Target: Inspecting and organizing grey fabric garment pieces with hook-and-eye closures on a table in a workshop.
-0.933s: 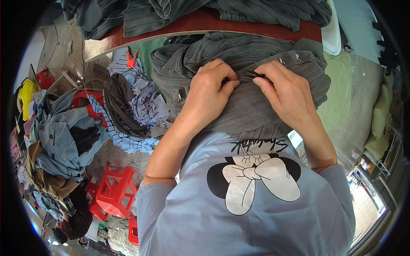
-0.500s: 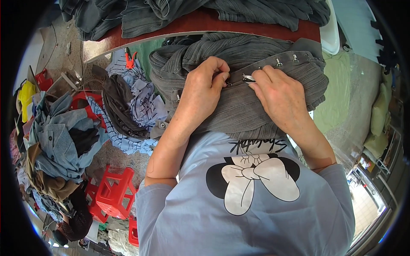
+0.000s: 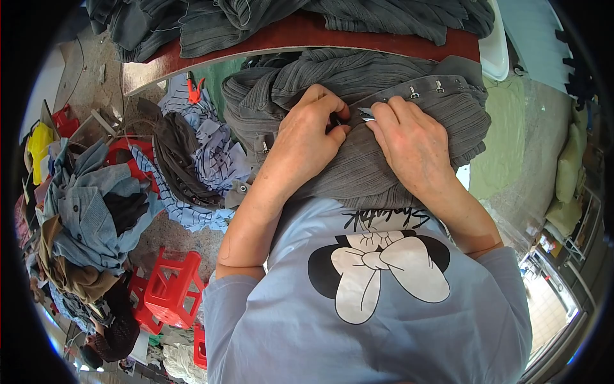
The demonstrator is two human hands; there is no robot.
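red-brown table (image 3: 300, 40): grey ribbed garments (image 3: 384, 13) piled.

A red plastic stool (image 3: 171, 289) stands beside heaped clothes (image 3: 89, 211).

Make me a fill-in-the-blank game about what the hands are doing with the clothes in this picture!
1. Both hands, the left hand and the right hand, rest on a ribbed garment coloured ____.
2. The small stool on the floor at the person's left is ____.
3. The row of metal snaps lies nearest the ____ hand.
4. The tabletop above the hands is coloured ____.

Missing words: grey; red; right; reddish-brown
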